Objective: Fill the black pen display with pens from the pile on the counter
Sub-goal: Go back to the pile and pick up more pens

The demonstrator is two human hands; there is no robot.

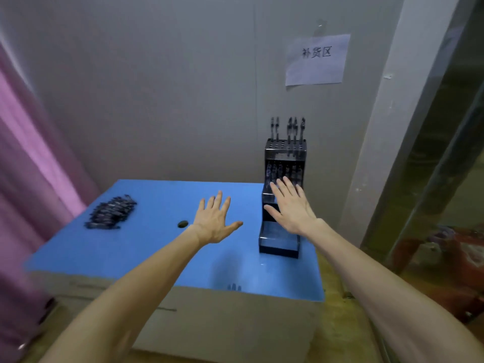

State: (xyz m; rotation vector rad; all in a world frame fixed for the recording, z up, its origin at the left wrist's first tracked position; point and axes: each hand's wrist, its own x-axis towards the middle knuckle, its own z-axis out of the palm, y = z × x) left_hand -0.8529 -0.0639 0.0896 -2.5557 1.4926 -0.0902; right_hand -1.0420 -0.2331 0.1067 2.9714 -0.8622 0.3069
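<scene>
Both forearms reach in from the near edge, bare and stretched forward over the blue counter [162,252]. Neither hand holds anything. The left hand [213,221] hovers palm down over the middle of the counter, fingers straight and spread wide. The right hand [292,205] is likewise flat and splayed, and lies in front of the middle steps of the black pen display [281,239]; whether it touches the display I cannot tell.

That display stands at the counter's far right, close to the wall, a stepped rack with clear-fronted tiers rising to a perforated top. A few pens [289,128] stand upright in the top holes and a blurred row fills the tier below, while the lower steps look unfilled, so most of the job seems to lie ahead.

Well apart, at the far left, lies the pile of pens [111,212], a dark heap too blurred to count. Its place opposite the rack suggests each pen must be carried across; the left hand is nearer to it.

Between pile and left hand is a small dark round hole [182,224]. A paper sign [317,60] hangs on the wall above, and a pink curtain [28,153] drapes at left.
</scene>
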